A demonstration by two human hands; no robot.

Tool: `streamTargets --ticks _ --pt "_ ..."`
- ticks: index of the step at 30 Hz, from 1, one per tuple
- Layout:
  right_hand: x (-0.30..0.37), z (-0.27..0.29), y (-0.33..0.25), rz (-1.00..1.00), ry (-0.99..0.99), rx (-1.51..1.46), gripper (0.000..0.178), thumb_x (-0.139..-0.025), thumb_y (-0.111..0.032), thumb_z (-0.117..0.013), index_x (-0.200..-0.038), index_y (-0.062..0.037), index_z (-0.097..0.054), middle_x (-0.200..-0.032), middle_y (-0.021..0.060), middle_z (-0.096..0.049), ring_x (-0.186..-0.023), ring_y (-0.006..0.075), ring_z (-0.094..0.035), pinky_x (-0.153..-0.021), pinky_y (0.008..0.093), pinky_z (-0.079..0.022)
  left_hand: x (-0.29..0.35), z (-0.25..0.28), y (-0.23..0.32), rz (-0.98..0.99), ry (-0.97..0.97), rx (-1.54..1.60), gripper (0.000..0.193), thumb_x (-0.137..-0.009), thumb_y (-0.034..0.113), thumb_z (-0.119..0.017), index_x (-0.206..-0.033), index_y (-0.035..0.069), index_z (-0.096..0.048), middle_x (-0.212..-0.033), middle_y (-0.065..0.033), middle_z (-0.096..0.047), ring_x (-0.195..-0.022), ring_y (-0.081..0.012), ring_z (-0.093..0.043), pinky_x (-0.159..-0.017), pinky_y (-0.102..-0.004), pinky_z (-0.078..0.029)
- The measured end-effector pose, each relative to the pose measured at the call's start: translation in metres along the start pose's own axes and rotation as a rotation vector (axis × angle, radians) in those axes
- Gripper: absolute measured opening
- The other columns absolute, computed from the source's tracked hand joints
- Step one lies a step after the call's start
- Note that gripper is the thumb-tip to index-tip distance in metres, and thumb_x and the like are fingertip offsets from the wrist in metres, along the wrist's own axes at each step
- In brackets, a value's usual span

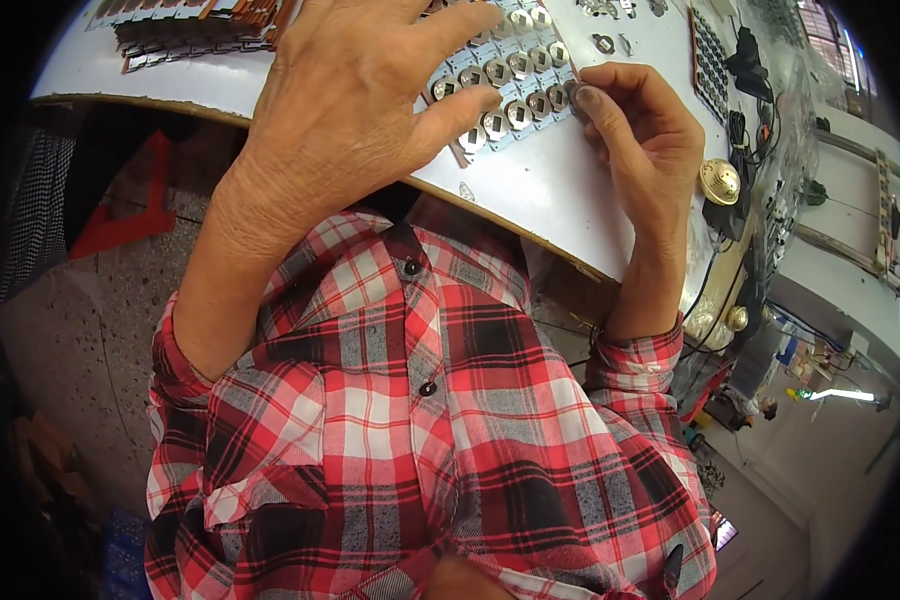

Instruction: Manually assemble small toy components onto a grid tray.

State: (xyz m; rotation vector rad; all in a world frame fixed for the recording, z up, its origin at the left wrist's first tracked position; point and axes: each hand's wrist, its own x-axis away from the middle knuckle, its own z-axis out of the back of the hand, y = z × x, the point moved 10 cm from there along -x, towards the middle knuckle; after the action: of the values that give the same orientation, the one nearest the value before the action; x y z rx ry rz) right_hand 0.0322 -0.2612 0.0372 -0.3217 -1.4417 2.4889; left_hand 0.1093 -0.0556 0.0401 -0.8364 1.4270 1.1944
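Note:
A flat tray (518,88) of several small round silver metal parts in rows lies on the white table (540,185). My left hand (360,85) rests over the tray with fingers spread, its fingertips touching parts on the near rows. My right hand (640,125) sits at the tray's right edge, thumb and forefinger pinched at the last part in the near row (573,95). Whether the part is lifted or just touched cannot be made out.
A stack of brown and silver strips (185,30) lies at the table's far left. A dark tray of parts (710,60), loose metal pieces (605,42), a brass dome (720,182) and black cables (745,130) are on the right. My red plaid shirt (420,430) fills the foreground.

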Motion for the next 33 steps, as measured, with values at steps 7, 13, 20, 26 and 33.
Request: streamTargets --ticks 7,13,20,26,33 --pt "0.006 0.006 0.002 0.05 0.182 -0.07 0.02 -0.095 -0.004 -0.074 -0.115 -0.0018 -0.072 -0.093 0.0005 -0.073 -0.073 0.0028 -0.061 -0.059 0.015 -0.042 -0.007 0.002 0.012 -0.015 -0.064 -0.057 0.049 -0.09 0.032 -0.074 -0.13 0.004 -0.067 -0.137 -0.0255 -0.059 -0.133 -0.0403 -0.05 -0.112 -0.0513 -0.037" --pt "0.01 0.008 0.004 0.07 0.16 0.045 0.017 -0.095 -0.002 -0.073 -0.112 -0.0001 -0.074 -0.096 0.0019 -0.073 -0.081 0.0045 -0.063 -0.07 0.0173 -0.047 -0.025 -0.027 -0.005 0.528 -0.857 -0.455 0.048 -0.09 0.031 -0.074 -0.128 0.003 -0.068 -0.137 -0.0254 -0.059 -0.132 -0.0402 -0.05 -0.111 -0.0506 -0.038" --pt "0.007 0.004 -0.006 0.136 0.092 0.15 0.016 -0.094 0.002 -0.071 -0.11 0.003 -0.075 -0.095 0.0004 -0.068 -0.087 0.0056 -0.061 -0.077 0.0198 -0.047 -0.003 -0.004 0.006 -0.062 -0.036 -0.17 0.047 -0.09 0.031 -0.073 -0.127 0.002 -0.069 -0.136 -0.0258 -0.06 -0.131 -0.0404 -0.052 -0.111 -0.05 -0.038" --pt "-0.001 0.008 0.004 0.105 -0.054 0.036 0.015 -0.094 0.003 -0.069 -0.108 0.0028 -0.075 -0.092 -0.0007 -0.066 -0.08 0.0051 -0.058 -0.07 0.0192 -0.043 -0.038 -0.013 0.014 0.213 -0.4 -0.288 0.046 -0.089 0.029 -0.075 -0.125 0.002 -0.07 -0.135 -0.025 -0.06 -0.131 -0.0396 -0.052 -0.11 -0.0496 -0.039" --pt "0.003 0.002 -0.003 0.112 -0.027 0.077 0.014 -0.094 0.004 -0.069 -0.106 0.003 -0.075 -0.09 -0.0014 -0.064 -0.082 0.0042 -0.058 -0.073 0.0189 -0.044 -0.003 -0.008 0.009 -0.117 -0.077 -0.277 0.046 -0.086 0.028 -0.078 -0.125 0.004 -0.07 -0.135 -0.0219 -0.061 -0.131 -0.038 -0.052 -0.109 -0.0488 -0.04"
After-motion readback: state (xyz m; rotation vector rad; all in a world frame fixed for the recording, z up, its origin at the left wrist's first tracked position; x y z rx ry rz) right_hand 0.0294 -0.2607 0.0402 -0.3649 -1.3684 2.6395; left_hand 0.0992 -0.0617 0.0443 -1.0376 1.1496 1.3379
